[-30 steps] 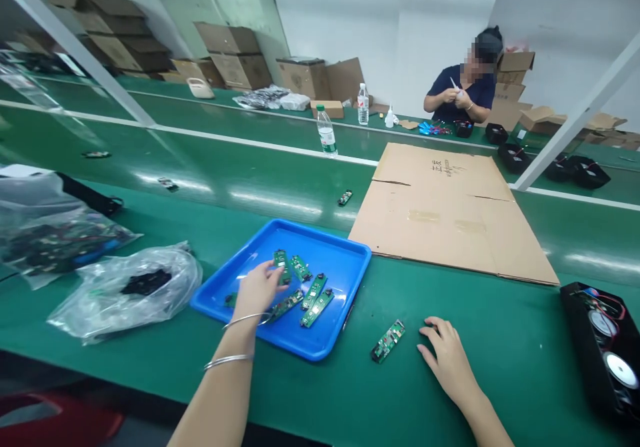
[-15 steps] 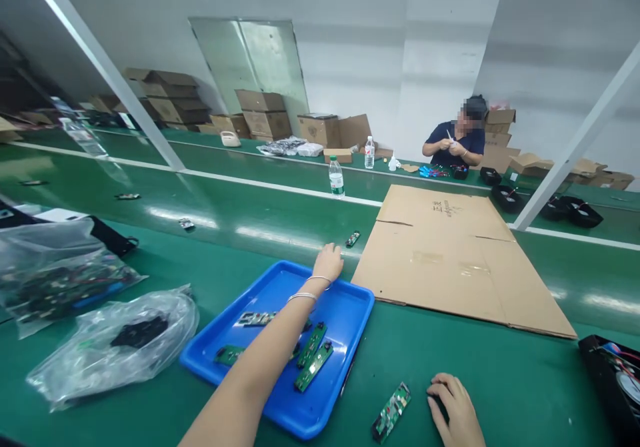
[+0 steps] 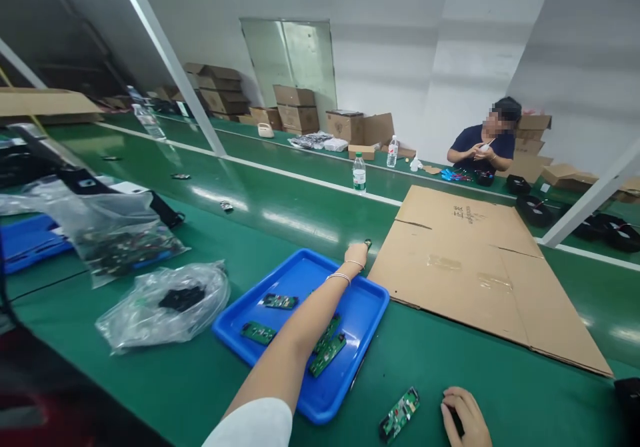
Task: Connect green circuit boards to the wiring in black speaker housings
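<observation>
My left hand [image 3: 356,255] reaches past the far rim of the blue tray [image 3: 310,412]. Its fingertips are at a small circuit board [image 3: 368,242] and cover most of it; whether they grip it is hidden. Several green boards lie in the tray, among them one [image 3: 280,301] at the left and one [image 3: 327,354] at the right, partly under my forearm. Another populated board [image 3: 399,415] rests on the green table, right of the tray. Beside it, my right hand [image 3: 467,417] lies with fingers loosely bent and thumb apart, holding nothing.
A large cardboard sheet [image 3: 465,267] lies right of the tray. To the left are a clear plastic bag [image 3: 145,327] and a bag of boards [image 3: 125,247]. A water bottle [image 3: 359,173] stands beyond. Across the bench a person [image 3: 483,143] handles a small white item.
The view has turned left, showing another blue tray. My left hand has moved forward to the small board, now largely covered. My right hand remains near the board on the table.
</observation>
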{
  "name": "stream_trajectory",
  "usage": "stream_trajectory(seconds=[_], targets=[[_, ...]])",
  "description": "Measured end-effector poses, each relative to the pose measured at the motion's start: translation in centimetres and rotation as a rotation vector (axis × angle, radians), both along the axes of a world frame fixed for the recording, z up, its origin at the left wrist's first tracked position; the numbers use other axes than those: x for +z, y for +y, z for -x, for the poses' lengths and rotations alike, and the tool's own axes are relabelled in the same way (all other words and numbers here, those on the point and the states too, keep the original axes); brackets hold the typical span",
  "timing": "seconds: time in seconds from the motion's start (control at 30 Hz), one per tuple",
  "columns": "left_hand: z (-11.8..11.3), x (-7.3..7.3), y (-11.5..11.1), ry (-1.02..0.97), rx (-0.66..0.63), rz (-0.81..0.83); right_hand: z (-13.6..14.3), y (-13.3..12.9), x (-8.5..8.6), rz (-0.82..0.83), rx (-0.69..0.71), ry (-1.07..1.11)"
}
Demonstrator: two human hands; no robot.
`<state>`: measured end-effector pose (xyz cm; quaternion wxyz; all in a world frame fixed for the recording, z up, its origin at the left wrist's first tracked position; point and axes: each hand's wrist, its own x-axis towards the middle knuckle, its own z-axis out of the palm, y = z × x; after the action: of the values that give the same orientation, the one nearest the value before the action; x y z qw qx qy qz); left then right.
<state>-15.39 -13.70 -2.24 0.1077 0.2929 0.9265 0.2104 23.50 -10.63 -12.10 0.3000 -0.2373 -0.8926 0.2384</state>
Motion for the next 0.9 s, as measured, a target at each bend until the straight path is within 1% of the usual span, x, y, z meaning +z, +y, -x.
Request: stream_trajectory(seconds=[0.1,0.17,0.2,0.27,0.33,0.4,0.47,0.5,0.57,0.6,0.67,0.73,0.83,0.9], targets=[[-0.3,0.8,-2.6,-0.132,0.057,-0.135,-0.4,0.4,1.1,-0.008,0.070,-0.088],[-1.4,1.5,-5.0,-0.232,0.080,-0.251,-0.6,0.4,1.4,-0.001,0.074,-0.110],[-2.3,1.8,-6.3,-0.286,0.084,-0.316,-0.7,0.3,1.5,0.007,0.068,-0.112],[-5.1,2.3,-9.1,-0.405,0.083,-0.458,-0.7,0.1,1.6,0.035,0.068,-0.120],[-8.8,2.5,-11.6,-0.542,0.066,-0.600,-0.6,-0.2,1.8,0.081,0.064,-0.131],[-13.0,2.1,-13.3,-0.694,0.058,-0.714,-0.5,-0.4,2.3,0.154,0.058,-0.138],[-16.8,1.4,-14.0,-0.847,0.062,-0.784,-0.3,-0.7,3.2,0.274,0.030,-0.124],[-18.5,1.1,-14.0,-0.924,0.061,-0.802,-0.2,-1.0,3.8,0.360,0.014,-0.103],[-21.1,0.7,-13.7,-1.062,0.058,-0.816,-0.1,-1.8,5.2,0.565,0.000,-0.029],[-22.1,0.7,-13.5,-1.120,0.054,-0.816,0.0,-2.3,6.0,0.668,0.004,0.017],[-23.3,1.1,-13.3,-1.205,0.045,-0.810,-0.1,-3.5,7.5,0.836,0.037,0.096],[-23.9,1.9,-13.2,-1.266,0.027,-0.801,-0.2,-4.6,8.8,0.931,0.065,0.134],[-24.1,2.8,-13.3,-1.315,-0.024,-0.812,-0.6,-5.5,10.1,0.992,0.082,0.163],[-24.2,3.1,-13.3,-1.329,-0.055,-0.838,-1.0,-5.6,10.5,1.005,0.073,0.195]])
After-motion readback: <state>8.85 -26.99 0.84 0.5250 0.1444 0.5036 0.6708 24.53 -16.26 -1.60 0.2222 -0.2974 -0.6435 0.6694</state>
